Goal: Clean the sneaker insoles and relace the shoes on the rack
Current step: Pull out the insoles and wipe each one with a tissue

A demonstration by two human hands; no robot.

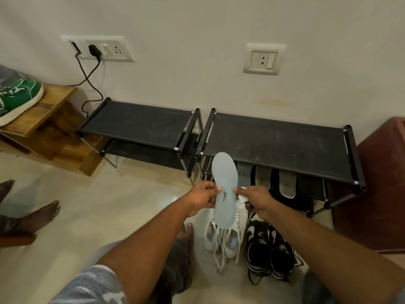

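Beige floor [98, 205]: glossy tiles; black racks [278, 137] at 12 o'clock.
Left hand [202, 198]: grip pinches grey insole [224, 183].
Right hand [256, 201]: grip holds white wad [241, 197].

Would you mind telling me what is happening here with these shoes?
A person holds a pale blue insole up in the left hand, while the right hand grips a white cloth beside it. White sneakers with loose laces and black sneakers sit on the floor; more insoles lean in the rack.
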